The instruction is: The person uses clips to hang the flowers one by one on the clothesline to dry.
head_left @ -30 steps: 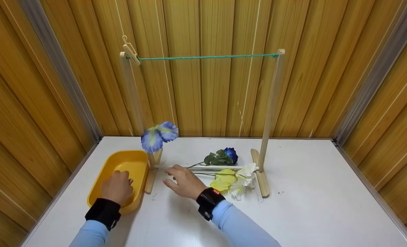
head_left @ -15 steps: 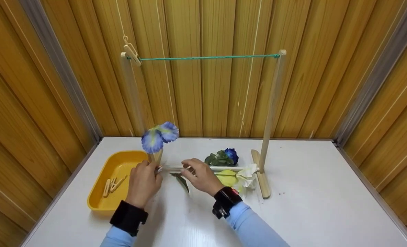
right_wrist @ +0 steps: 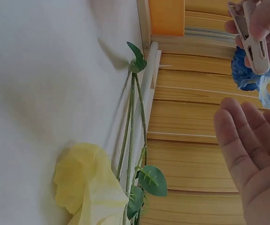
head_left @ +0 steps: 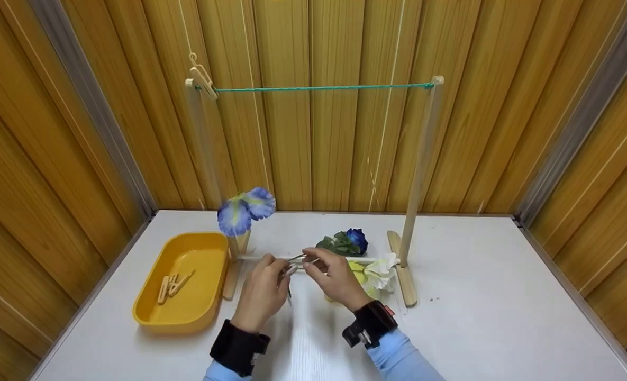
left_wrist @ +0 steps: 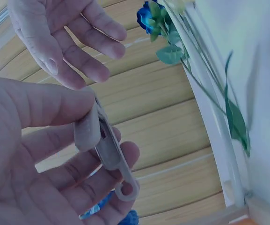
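My left hand [head_left: 260,293] pinches a pale clothespin [left_wrist: 110,147] between thumb and fingers, its ringed end pointing away from the thumb. Just to the right, my right hand [head_left: 337,278] hovers with loosely bent fingers; in the right wrist view its palm shows nothing held. Below and behind the hands, flower stems [right_wrist: 132,112] lie along the white crossbar [head_left: 363,260] of a stand. A blue rose [head_left: 356,241] lies behind that bar. A yellow flower [right_wrist: 90,187] and a white flower [head_left: 381,272] lie in front, partly hidden by my right hand in the head view.
A green cord [head_left: 318,88] spans the stand's two posts, with one clothespin [head_left: 203,79] clipped at its left end. A blue-purple flower [head_left: 234,216] hangs by the left post. Several clothespins [head_left: 164,289] lie in a yellow basin [head_left: 181,325] at left.
My left hand has come out of the yellow basin with a clothespin and moved right, over to the stems. My right hand has shifted right, and the two hands are now close together.
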`<act>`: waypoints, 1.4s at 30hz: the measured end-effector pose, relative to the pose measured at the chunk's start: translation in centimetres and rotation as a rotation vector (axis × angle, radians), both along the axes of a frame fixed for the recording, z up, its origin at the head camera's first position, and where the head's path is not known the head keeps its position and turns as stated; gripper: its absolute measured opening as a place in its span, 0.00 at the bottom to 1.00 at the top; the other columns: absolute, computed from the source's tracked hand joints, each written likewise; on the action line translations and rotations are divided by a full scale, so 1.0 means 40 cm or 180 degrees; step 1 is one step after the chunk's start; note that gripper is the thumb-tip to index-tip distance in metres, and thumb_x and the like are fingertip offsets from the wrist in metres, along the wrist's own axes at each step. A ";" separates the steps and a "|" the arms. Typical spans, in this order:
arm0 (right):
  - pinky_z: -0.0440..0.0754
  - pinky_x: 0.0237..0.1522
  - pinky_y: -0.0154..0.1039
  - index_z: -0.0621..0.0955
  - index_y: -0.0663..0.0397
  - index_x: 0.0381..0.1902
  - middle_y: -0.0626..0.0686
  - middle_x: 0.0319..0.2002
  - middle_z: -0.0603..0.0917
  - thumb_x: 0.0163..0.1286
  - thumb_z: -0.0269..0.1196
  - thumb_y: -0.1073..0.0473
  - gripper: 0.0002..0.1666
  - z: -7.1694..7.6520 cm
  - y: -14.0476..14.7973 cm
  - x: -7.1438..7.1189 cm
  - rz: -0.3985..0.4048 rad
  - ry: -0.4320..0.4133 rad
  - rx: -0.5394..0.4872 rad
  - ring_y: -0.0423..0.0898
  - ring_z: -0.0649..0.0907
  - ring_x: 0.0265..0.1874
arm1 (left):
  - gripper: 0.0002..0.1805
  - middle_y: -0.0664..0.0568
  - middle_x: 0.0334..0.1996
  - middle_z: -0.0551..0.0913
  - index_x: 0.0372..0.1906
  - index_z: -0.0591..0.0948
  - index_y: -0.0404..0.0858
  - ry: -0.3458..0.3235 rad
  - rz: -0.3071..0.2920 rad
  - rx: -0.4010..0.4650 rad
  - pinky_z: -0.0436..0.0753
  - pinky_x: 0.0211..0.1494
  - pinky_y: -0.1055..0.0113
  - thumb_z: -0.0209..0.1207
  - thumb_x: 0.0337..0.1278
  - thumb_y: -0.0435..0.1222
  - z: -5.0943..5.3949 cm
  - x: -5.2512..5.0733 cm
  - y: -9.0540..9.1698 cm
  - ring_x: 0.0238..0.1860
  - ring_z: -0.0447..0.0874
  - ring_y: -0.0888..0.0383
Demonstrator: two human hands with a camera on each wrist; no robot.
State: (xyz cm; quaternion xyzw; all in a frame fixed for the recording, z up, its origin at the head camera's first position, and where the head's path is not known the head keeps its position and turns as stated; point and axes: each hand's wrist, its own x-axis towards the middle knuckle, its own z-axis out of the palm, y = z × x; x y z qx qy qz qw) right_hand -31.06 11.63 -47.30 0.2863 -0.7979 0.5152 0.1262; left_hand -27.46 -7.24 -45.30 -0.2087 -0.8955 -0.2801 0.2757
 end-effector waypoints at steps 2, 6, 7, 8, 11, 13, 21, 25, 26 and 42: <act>0.87 0.43 0.37 0.81 0.68 0.59 0.60 0.45 0.87 0.77 0.62 0.63 0.18 -0.008 0.008 0.010 -0.0030 -0.0032 -0.0036 0.53 0.88 0.41 | 0.08 0.50 0.31 0.78 0.39 0.86 0.33 -0.0060 -0.0135 0.0021 0.80 0.36 0.61 0.70 0.55 0.23 -0.012 0.005 0.010 0.32 0.79 0.55; 0.87 0.43 0.36 0.82 0.67 0.58 0.59 0.45 0.88 0.76 0.63 0.64 0.17 -0.022 0.020 0.029 -0.0057 -0.0092 -0.0145 0.52 0.88 0.40 | 0.10 0.48 0.37 0.82 0.42 0.86 0.35 -0.0145 -0.0271 0.0011 0.82 0.42 0.57 0.71 0.55 0.24 -0.031 0.014 0.024 0.39 0.82 0.53; 0.87 0.43 0.36 0.82 0.67 0.58 0.59 0.44 0.88 0.75 0.63 0.64 0.17 -0.025 0.023 0.034 -0.0056 -0.0127 -0.0174 0.52 0.88 0.40 | 0.11 0.48 0.39 0.82 0.43 0.86 0.35 -0.0168 -0.0291 0.0018 0.82 0.44 0.56 0.71 0.54 0.24 -0.034 0.017 0.026 0.41 0.82 0.52; 0.87 0.42 0.36 0.83 0.66 0.57 0.58 0.44 0.88 0.75 0.64 0.64 0.16 -0.028 0.026 0.039 -0.0051 -0.0149 -0.0202 0.51 0.89 0.39 | 0.12 0.48 0.40 0.83 0.44 0.86 0.35 -0.0193 -0.0313 0.0028 0.82 0.45 0.56 0.71 0.54 0.24 -0.037 0.020 0.028 0.42 0.83 0.52; 0.87 0.40 0.36 0.84 0.66 0.55 0.58 0.42 0.89 0.74 0.64 0.65 0.15 -0.037 0.034 0.055 -0.0021 -0.0211 -0.0247 0.51 0.89 0.37 | 0.14 0.48 0.42 0.84 0.45 0.86 0.35 -0.0238 -0.0374 0.0016 0.83 0.49 0.54 0.73 0.53 0.25 -0.042 0.026 0.034 0.45 0.84 0.52; 0.87 0.40 0.35 0.84 0.67 0.54 0.59 0.42 0.89 0.74 0.65 0.65 0.14 -0.042 0.039 0.065 0.0018 -0.0283 -0.0289 0.51 0.89 0.36 | 0.16 0.49 0.42 0.84 0.46 0.85 0.35 -0.0247 -0.0420 -0.0003 0.83 0.50 0.54 0.73 0.51 0.25 -0.043 0.030 0.036 0.46 0.84 0.52; 0.88 0.39 0.37 0.83 0.71 0.52 0.64 0.41 0.88 0.73 0.64 0.68 0.13 -0.057 0.058 0.088 0.0307 -0.0394 -0.0386 0.50 0.89 0.35 | 0.18 0.50 0.44 0.85 0.49 0.86 0.38 -0.0341 -0.0597 0.0035 0.83 0.52 0.56 0.73 0.52 0.25 -0.046 0.043 0.043 0.47 0.84 0.54; 0.88 0.38 0.37 0.85 0.70 0.49 0.63 0.39 0.89 0.72 0.65 0.68 0.11 -0.058 0.068 0.085 0.0346 -0.0361 -0.0389 0.46 0.89 0.34 | 0.17 0.50 0.43 0.84 0.49 0.86 0.38 -0.0350 -0.0642 0.0059 0.83 0.52 0.56 0.73 0.53 0.27 -0.048 0.046 0.045 0.47 0.84 0.54; 0.88 0.38 0.37 0.85 0.69 0.49 0.63 0.39 0.89 0.72 0.65 0.68 0.11 -0.055 0.070 0.085 0.0355 -0.0374 -0.0427 0.46 0.89 0.34 | 0.17 0.50 0.43 0.84 0.49 0.85 0.38 -0.0362 -0.0658 0.0074 0.83 0.52 0.57 0.73 0.54 0.28 -0.048 0.046 0.046 0.47 0.84 0.54; 0.88 0.41 0.35 0.82 0.78 0.49 0.72 0.41 0.86 0.72 0.63 0.72 0.12 -0.028 0.101 0.073 0.0300 -0.0694 -0.0798 0.39 0.88 0.34 | 0.19 0.50 0.48 0.84 0.50 0.85 0.38 -0.0617 -0.0689 0.0262 0.84 0.53 0.56 0.76 0.53 0.32 -0.019 0.028 0.024 0.50 0.83 0.52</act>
